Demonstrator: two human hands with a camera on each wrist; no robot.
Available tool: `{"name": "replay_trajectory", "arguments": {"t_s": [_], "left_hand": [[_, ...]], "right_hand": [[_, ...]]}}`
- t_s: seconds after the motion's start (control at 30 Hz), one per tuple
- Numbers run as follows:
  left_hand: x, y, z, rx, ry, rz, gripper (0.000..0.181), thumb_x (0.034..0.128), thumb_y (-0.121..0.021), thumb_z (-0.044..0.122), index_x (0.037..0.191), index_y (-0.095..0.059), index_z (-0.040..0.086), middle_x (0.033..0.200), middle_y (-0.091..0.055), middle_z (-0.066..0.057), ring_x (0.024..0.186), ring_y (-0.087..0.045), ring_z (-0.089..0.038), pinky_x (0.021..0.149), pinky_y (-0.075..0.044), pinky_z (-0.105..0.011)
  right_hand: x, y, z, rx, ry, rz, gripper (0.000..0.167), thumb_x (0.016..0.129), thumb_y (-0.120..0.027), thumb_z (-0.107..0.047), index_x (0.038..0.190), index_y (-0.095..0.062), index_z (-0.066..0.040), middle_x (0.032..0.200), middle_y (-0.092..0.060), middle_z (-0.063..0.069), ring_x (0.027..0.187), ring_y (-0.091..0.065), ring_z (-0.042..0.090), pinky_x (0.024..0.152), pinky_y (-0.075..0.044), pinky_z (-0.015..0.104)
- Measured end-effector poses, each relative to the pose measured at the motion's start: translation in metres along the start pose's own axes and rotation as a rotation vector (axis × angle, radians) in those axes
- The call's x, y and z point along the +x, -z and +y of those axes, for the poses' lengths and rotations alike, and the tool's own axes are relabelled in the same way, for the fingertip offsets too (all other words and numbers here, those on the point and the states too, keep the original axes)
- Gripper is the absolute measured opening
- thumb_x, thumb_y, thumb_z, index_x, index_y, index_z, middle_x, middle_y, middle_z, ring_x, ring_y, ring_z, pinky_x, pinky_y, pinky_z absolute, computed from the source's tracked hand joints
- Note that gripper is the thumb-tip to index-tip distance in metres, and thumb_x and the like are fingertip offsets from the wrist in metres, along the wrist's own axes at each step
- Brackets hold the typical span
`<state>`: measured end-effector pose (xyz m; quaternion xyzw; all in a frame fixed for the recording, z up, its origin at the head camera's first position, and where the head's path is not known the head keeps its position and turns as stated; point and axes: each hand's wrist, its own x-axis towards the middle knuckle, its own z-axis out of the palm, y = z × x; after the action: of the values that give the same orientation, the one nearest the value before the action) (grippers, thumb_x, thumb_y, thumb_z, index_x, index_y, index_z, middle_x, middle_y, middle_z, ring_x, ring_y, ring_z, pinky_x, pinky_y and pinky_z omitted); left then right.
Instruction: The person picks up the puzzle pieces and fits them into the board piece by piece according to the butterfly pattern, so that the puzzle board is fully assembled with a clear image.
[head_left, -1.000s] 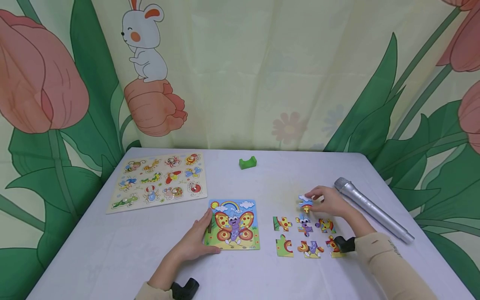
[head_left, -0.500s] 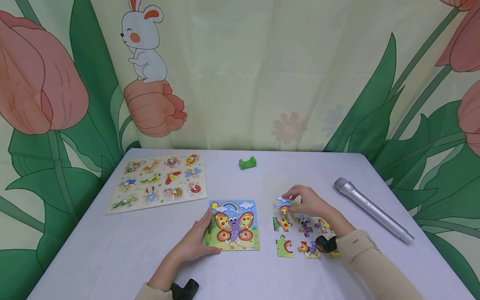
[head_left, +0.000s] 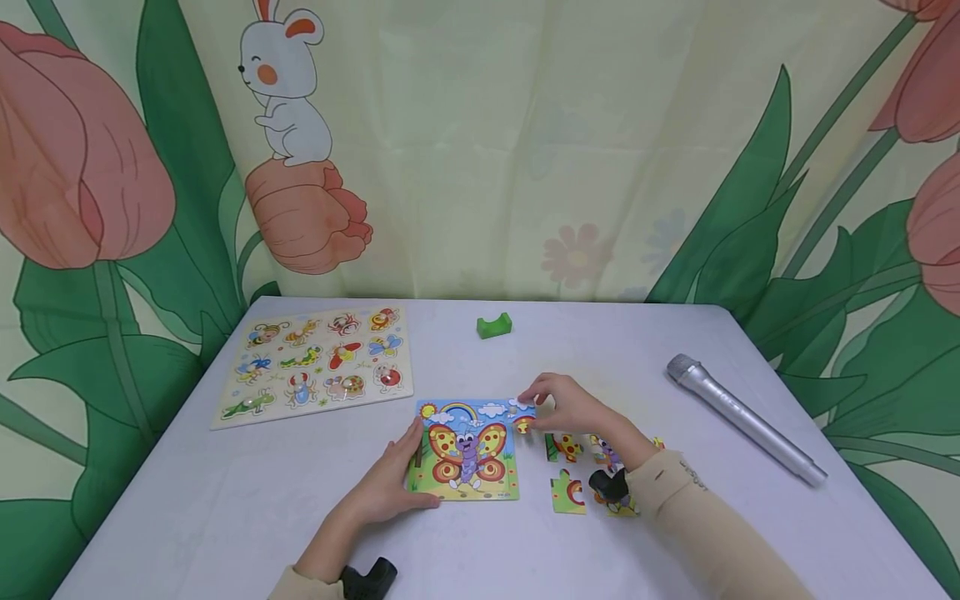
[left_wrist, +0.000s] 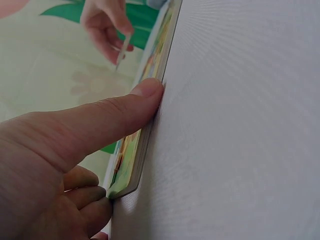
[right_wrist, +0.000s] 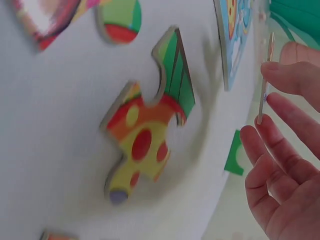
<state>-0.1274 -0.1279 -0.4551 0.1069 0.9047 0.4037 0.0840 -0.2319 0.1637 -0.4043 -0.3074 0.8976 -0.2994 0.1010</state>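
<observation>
A square butterfly board (head_left: 468, 454) lies flat in the middle of the table. My left hand (head_left: 386, 483) grips its left side; in the left wrist view the thumb of my left hand (left_wrist: 75, 135) lies on its edge. Just off the board's upper right corner, my right hand (head_left: 573, 408) pinches a blue-and-red puzzle piece (head_left: 524, 419). The right wrist view shows that piece (right_wrist: 265, 82) edge-on, above the table, between the thumb and fingers of my right hand (right_wrist: 287, 160). A green-and-yellow piece (right_wrist: 142, 132) lies below; others are partly hidden under my right wrist.
An insect board (head_left: 318, 362) lies at the back left, and a green block (head_left: 494, 326) stands at the back. A silver microphone (head_left: 746, 419) lies on the right. A green corner piece (head_left: 567, 492) rests near the butterfly board's right side.
My right hand has moved left with the pinched piece, from above the loose pieces to the board's upper right corner. The left hand has stayed in place.
</observation>
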Motion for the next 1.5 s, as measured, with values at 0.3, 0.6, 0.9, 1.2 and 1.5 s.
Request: {"name": "replay_trajectory", "arguments": {"t_s": [0.3, 0.6, 0.9, 1.2, 1.5], "left_hand": [[0.000, 0.000, -0.001, -0.016, -0.001, -0.007, 0.107, 0.0661, -0.081, 0.032, 0.146, -0.016, 0.003, 0.152, -0.013, -0.012, 0.137, -0.013, -0.032, 0.110, -0.008, -0.049], [0.001, -0.001, -0.003, -0.012, -0.010, -0.009, 0.107, 0.0659, -0.082, 0.031, 0.146, -0.016, 0.003, 0.152, -0.013, -0.012, 0.137, -0.013, -0.030, 0.111, -0.008, -0.048], [0.001, 0.000, -0.003, -0.021, -0.016, -0.014, 0.107, 0.0662, -0.081, 0.033, 0.145, -0.016, 0.002, 0.151, -0.014, -0.014, 0.137, -0.013, -0.032, 0.110, -0.008, -0.049], [0.000, 0.001, -0.001, -0.022, -0.012, -0.017, 0.107, 0.0661, -0.081, 0.032, 0.145, -0.017, 0.001, 0.151, -0.014, -0.014, 0.137, -0.014, -0.033, 0.110, -0.008, -0.051], [0.000, 0.001, -0.001, -0.010, -0.012, -0.008, 0.107, 0.0654, -0.081, 0.033, 0.145, -0.017, 0.001, 0.151, -0.015, -0.015, 0.137, -0.015, -0.033, 0.110, -0.008, -0.050]], "right_hand": [[0.019, -0.017, -0.010, -0.017, -0.042, -0.051, 0.031, 0.073, -0.076, -0.013, 0.103, -0.069, -0.010, 0.096, -0.058, -0.001, 0.088, -0.053, 0.016, 0.074, -0.046, 0.029], [0.031, -0.025, -0.017, -0.032, -0.043, -0.073, 0.028, 0.074, -0.076, -0.012, 0.101, -0.070, -0.008, 0.095, -0.058, 0.001, 0.088, -0.054, 0.018, 0.075, -0.048, 0.029], [0.038, -0.031, -0.022, -0.086, -0.078, -0.106, 0.026, 0.075, -0.076, -0.014, 0.099, -0.071, -0.011, 0.094, -0.055, 0.000, 0.088, -0.053, 0.015, 0.075, -0.047, 0.029], [0.042, -0.033, -0.025, -0.128, -0.104, -0.142, 0.026, 0.075, -0.076, -0.016, 0.100, -0.071, -0.011, 0.094, -0.054, 0.000, 0.087, -0.051, 0.015, 0.076, -0.047, 0.029], [0.044, -0.033, -0.033, -0.175, -0.129, -0.147, 0.026, 0.075, -0.076, -0.015, 0.099, -0.072, -0.008, 0.089, -0.053, 0.002, 0.081, -0.051, 0.015, 0.074, -0.048, 0.028]]}}
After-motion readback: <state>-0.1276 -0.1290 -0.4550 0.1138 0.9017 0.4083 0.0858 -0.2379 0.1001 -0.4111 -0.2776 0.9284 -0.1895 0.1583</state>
